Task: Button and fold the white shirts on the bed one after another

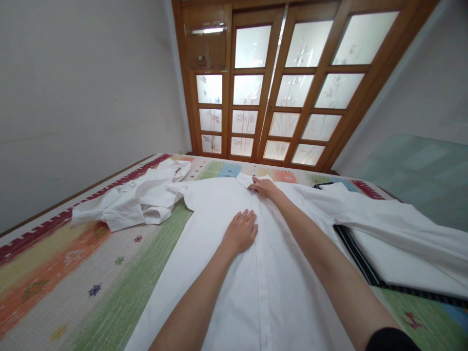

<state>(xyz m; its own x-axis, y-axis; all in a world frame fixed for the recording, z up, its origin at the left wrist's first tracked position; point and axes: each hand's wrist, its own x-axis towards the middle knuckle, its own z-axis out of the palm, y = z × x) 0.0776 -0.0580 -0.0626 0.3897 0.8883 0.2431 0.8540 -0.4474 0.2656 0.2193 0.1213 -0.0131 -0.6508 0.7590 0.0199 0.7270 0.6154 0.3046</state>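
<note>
A white button-front shirt (212, 248) lies spread out, front side up, with its collar at the far end. My left hand (241, 230) rests flat on the shirt's chest, just left of the button placket, fingers stretched forward. At the neck, my right hand (265, 187) has its fingers curled on the shirt collar (244, 179); the fingertips are partly hidden. One shirt sleeve (387, 214) stretches out to the right.
A crumpled white garment (139, 195) lies at the left on the patterned cover (106, 273). Under the right sleeve is a flat white item with a black striped border (365, 263). Wooden doors with frosted panes (252, 87) stand behind; a wall (91, 87) rises at the left.
</note>
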